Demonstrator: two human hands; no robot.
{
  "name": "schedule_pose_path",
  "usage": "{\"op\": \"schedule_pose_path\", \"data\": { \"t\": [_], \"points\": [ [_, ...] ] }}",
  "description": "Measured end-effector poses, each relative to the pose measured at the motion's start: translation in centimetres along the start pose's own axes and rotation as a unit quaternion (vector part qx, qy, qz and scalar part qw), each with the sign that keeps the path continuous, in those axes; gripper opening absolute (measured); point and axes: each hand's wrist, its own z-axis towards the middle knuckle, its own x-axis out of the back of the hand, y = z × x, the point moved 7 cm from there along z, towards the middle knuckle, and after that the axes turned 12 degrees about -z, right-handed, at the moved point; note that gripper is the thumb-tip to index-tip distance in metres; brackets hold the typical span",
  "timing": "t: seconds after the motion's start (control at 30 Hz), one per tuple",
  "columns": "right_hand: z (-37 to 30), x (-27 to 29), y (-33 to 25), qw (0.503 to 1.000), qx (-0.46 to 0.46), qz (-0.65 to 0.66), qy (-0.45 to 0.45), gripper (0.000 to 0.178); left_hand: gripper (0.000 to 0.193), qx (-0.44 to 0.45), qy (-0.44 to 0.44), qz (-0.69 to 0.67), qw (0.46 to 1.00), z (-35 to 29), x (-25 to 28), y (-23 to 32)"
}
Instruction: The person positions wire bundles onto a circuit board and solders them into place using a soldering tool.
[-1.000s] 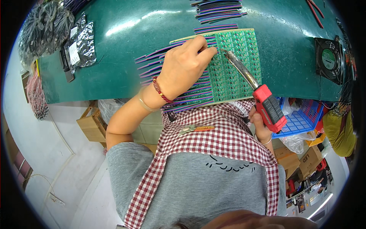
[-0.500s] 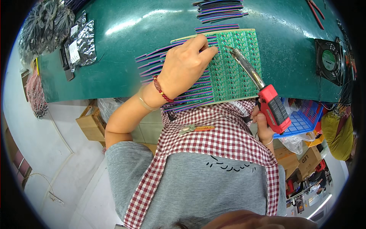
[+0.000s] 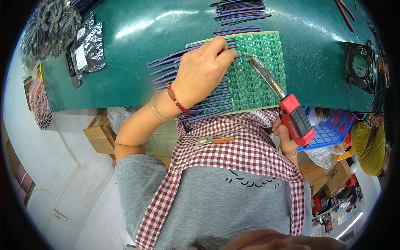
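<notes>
A green circuit board panel [image 3: 260, 71] with rows of small identical boards lies at the table's near edge. Multicoloured ribbon wires [image 3: 214, 103] fan out leftward from it. Over its left part is my left hand [image 3: 204, 68], thumb and finger pinched on a ribbon wire end that the hand largely hides. My right hand [image 3: 286, 139] grips a red-and-black soldering gun [image 3: 296, 121] from below, at the board's near right. Its metal barrel slants up and left, and the tip is over the board, close to my left fingertips; whether it touches cannot be made out.
More ribbon wires [image 3: 241, 11] are stacked beyond the board. At the right are a black fan [image 3: 360, 66], red-handled pliers [image 3: 346, 16] and a blue basket [image 3: 329, 131] below the table edge. Bagged cables [image 3: 50, 37] and a silvery packet [image 3: 89, 48] lie far left.
The soldering gun has shifted slightly toward me and to the left, its tip lowering a little across the board. My left hand has barely moved.
</notes>
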Motion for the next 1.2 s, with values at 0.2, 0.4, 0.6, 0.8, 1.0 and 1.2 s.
{"op": "schedule_pose_path", "data": {
  "t": [0.2,0.4,0.6,0.8,1.0,1.2],
  "points": [
    [-0.2,0.1,0.2,0.999,0.014,-0.03,0.011,0.038,0.013,0.003,0.003,-0.011,1.0,0.1,0.0,0.0],
    [-0.5,0.1,0.6,0.998,0.007,-0.057,0.015,0.035,0.012,0.011,-0.002,-0.018,1.0,0.2,0.1,0.0],
    [-0.3,0.3,0.6,0.997,-0.024,-0.071,0.035,0.026,0.011,0.015,-0.012,-0.013,1.0,0.3,0.1,-0.1],
    [-0.5,0.4,0.0,0.997,-0.024,-0.067,0.019,0.03,0.009,0.016,-0.012,-0.015,1.0,0.3,0.2,0.0],
    [-0.9,0.2,0.6,0.998,-0.033,-0.031,0.032,0.032,0.011,0.013,-0.013,-0.016,1.0,0.3,0.1,-0.1],
    [-0.8,0.6,1.3,0.995,-0.051,-0.083,0.029,0.019,0.012,0.014,-0.012,-0.015,1.0,0.2,0.1,-0.2]
  ]
}}
